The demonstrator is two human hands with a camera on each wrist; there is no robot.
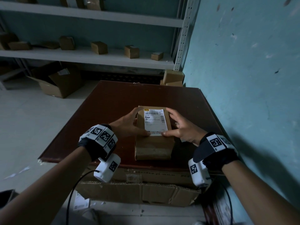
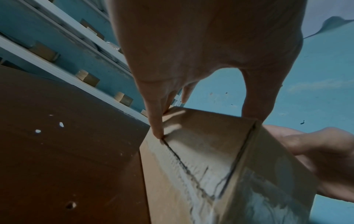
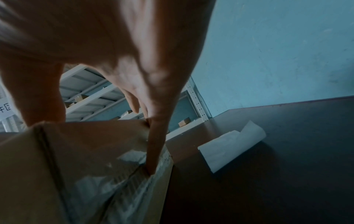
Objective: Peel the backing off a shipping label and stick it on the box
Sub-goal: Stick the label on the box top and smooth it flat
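a: where is the label (image 1: pixel 155 122) sitting?

b: flat on top of the box (image 1: pixel 154 143), mid-table (image 1: pixel 103 101).

a: and the hands?

b: left hand (image 1: pixel 129 124) and right hand (image 1: pixel 183 127) are spreading wide, thumbs pressing its near corners, fingers bracing the box sides, probably so it bonds. the backing (image 3: pixel 229 150) is lying by the table's right edge.

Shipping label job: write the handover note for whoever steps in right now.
Left hand: open, thumb pressing the label's near left corner, fingers on the box's left edge.
Right hand: open, thumb on the near right corner, fingers along the right edge.
Shipping label lies flat on top of the box, which sits on the brown table.
Peeled backing lies on the table right of the box.
Left: smooth the label down, then let go.
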